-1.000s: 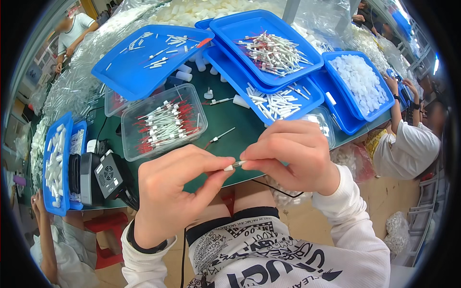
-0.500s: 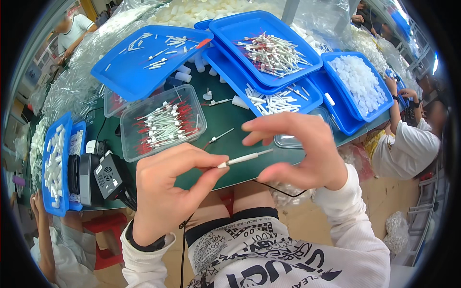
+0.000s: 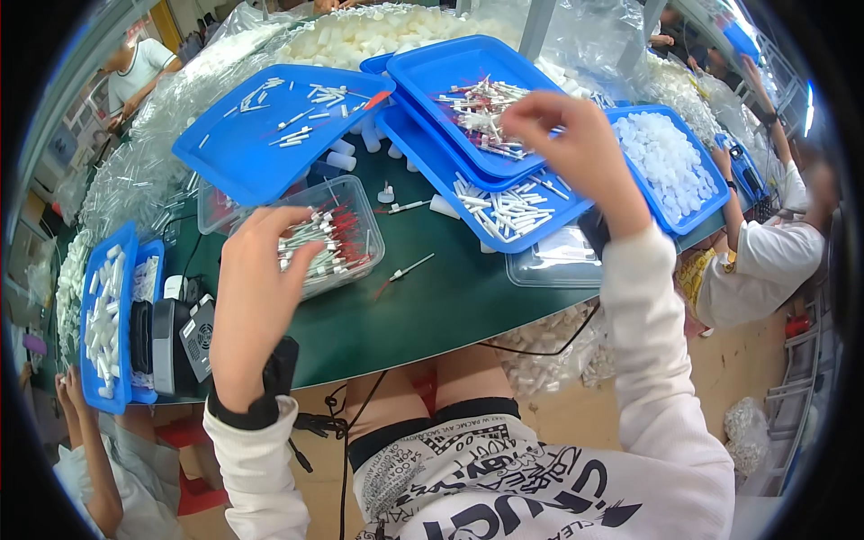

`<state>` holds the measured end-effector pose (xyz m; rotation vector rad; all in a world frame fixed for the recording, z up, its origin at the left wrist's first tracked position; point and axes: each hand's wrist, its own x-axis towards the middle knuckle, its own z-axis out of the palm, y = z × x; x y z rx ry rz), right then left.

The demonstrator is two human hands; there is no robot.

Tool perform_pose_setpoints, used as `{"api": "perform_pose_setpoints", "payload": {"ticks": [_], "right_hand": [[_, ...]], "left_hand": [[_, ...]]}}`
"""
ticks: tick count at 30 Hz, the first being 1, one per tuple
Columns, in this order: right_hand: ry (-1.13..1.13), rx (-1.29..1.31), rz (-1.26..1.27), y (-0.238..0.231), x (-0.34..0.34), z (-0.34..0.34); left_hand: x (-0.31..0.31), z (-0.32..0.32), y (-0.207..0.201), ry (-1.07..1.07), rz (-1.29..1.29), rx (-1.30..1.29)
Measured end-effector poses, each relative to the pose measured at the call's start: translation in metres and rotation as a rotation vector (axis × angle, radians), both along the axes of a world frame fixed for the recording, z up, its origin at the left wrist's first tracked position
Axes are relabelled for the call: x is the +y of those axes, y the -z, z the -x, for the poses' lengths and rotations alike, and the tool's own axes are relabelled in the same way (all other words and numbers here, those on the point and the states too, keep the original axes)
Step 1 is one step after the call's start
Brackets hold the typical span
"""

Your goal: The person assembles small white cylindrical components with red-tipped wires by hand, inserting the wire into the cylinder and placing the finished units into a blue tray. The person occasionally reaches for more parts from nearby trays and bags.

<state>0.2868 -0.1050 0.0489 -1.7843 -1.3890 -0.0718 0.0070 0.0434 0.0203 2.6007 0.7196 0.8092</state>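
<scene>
My left hand [image 3: 261, 297] is over the near left side of a clear plastic box [image 3: 377, 216], thumb and fingers apart, with nothing visible between them. Thin white stems with white collars and red ends [image 3: 337, 236] fill the box in rows. At the far right, my right hand [image 3: 571, 135] hangs over the upper blue tray [image 3: 414, 72], its fingertips at a heap of white-and-red stick parts [image 3: 486, 94]. Those fingers are curled and blurred, so any held part is hidden. One loose stem part [image 3: 405, 273] lies on the green table [image 3: 432, 315] between my hands.
A blue tray [image 3: 243, 157] with scattered white tubes stands at the back left. Below the heaped tray, another holds white tubes [image 3: 508, 211]. White caps [image 3: 661, 153] fill a right-hand tray. A clear lid [image 3: 562, 256], a black device [image 3: 171, 337] and cables share the table.
The white tube part has left my left hand, which moved back and left to the box. My right hand moved from beside that part up to the far heaped tray.
</scene>
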Motion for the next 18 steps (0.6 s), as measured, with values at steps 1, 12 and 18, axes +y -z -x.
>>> {"api": "perform_pose_setpoints", "payload": {"ticks": [1,12,18], "right_hand": [[0.095,-0.053,0.006,0.0,0.01,-0.025],[0.388,-0.246,0.096,0.023,0.015,-0.055],[-0.078,-0.031,0.43,0.037,-0.031,-0.01]], "left_hand": [[0.013,0.006,0.011,-0.013,0.001,0.025],[0.022,-0.016,0.033,-0.106,0.111,0.301],[0.028,-0.016,0.044,0.008,0.078,0.189]]}}
